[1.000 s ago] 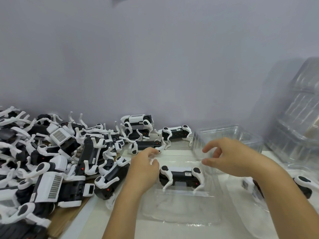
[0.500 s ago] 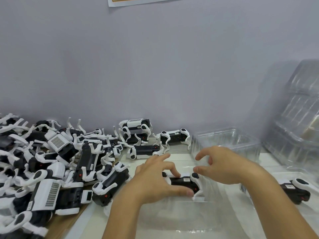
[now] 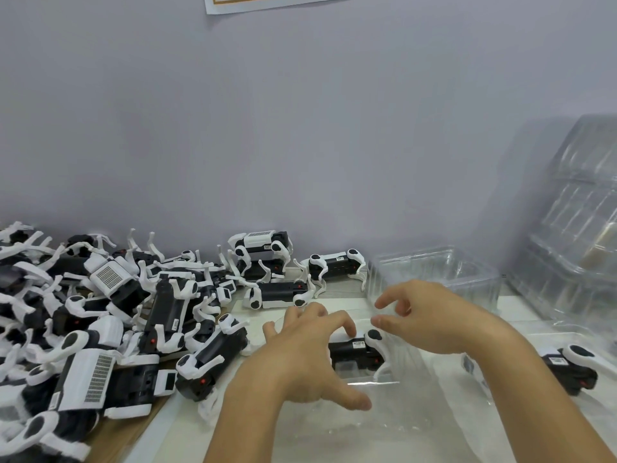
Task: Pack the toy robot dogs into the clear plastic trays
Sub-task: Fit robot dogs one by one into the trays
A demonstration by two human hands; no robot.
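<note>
left edge: heaped dog pile [image 3: 110,329] crowds the clear tray [image 3: 384,426]
right edge: empty tray [image 3: 434,272] behind, tray stack [image 3: 574,235] (leaning) beyond
dog [image 3: 359,352]: lying in clear tray, between both hands
left hand [image 3: 307,355]: fingers spread, fingertips on dog's back
right hand [image 3: 430,315]: thumb and forefinger curled, slightly apart; grip on the tray wall cannot be told

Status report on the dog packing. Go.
Left hand spread over the toy dog in the clear tray, fingers touching it. Right hand loosely curled above the tray, holding nothing. Nothing blocking.
</note>
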